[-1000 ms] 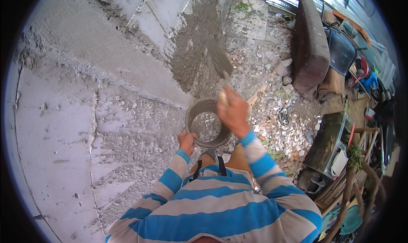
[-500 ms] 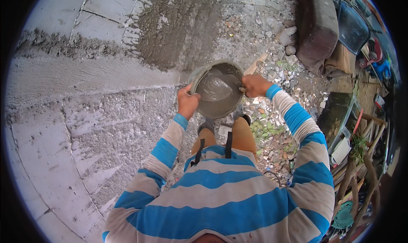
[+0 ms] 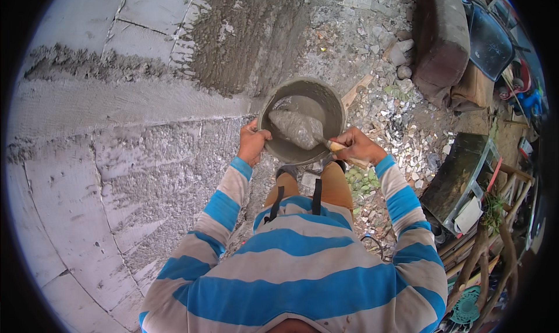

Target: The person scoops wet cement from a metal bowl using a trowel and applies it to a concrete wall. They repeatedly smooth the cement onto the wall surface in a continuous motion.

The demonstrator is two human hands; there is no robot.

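A round bucket (image 3: 339, 94) of wet grey mortar (image 3: 289, 151) is held in front of my legs, its mouth facing up at me. My left hand (image 3: 252, 144) grips the bucket's left rim, thumb on the near side. In my right hand (image 3: 356, 146) is the pale handle of a trowel (image 3: 298, 128), fingers closed round it at the bucket's right edge. The trowel's pointed blade lies over the mortar inside the bucket, coated grey and pointing left.
A block wall (image 3: 64, 199), partly smeared with mortar, spans the left side. Rubble and stones (image 3: 402, 117) cover the ground to the right. Farther right are a brown padded piece (image 3: 441, 36), a dark chair back (image 3: 489, 39), a black panel (image 3: 457, 170) and stacked wood (image 3: 483, 245).
The trowel blade has come up into view out of the mortar. My right hand has moved down and slightly right. The bucket has shifted slightly, its mouth now facing me more squarely.
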